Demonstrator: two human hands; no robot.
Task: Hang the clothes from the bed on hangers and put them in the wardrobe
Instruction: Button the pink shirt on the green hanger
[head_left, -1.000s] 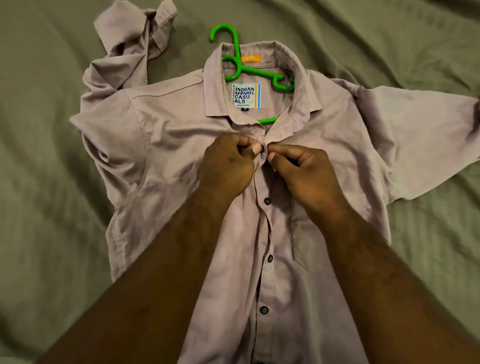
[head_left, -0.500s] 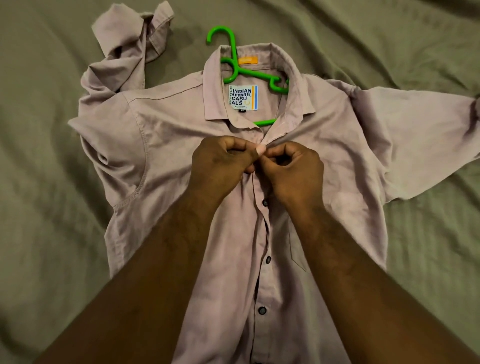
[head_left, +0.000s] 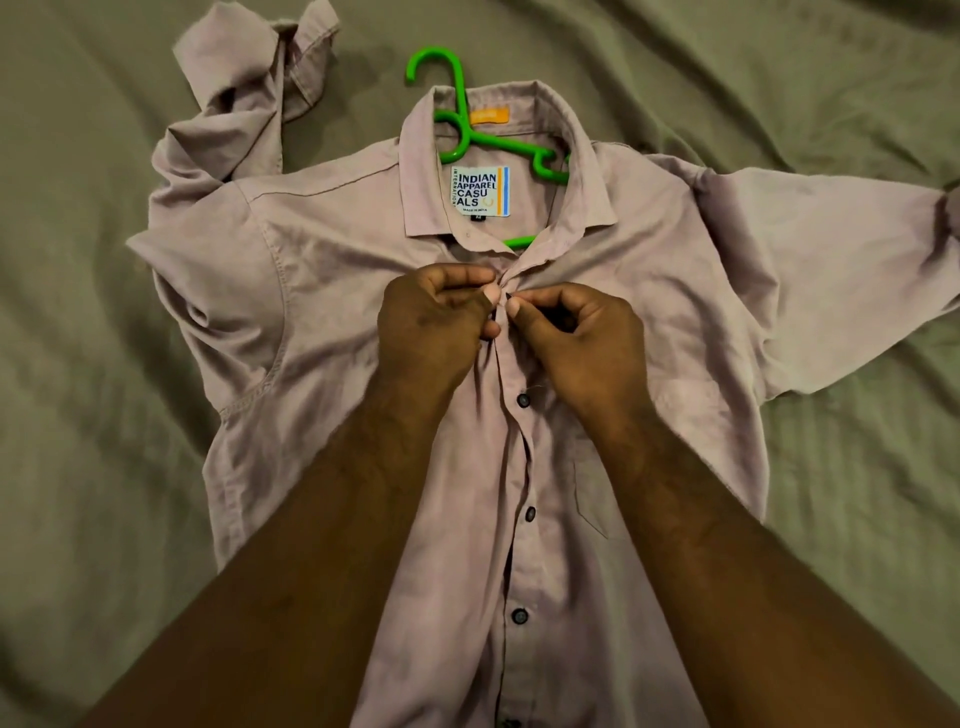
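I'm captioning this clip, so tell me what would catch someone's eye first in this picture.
The bright green hanger stands out most, its hook poking from the collar of a mauve shirt spread flat on the olive bedsheet. At centre, the left hand and right hand pinch the shirt front just below the collar, at a button. The white brand label inside the collar also draws attention.

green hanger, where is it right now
In the head view the green hanger lies inside the shirt on the bed, hook poking out past the collar, just above both hands.
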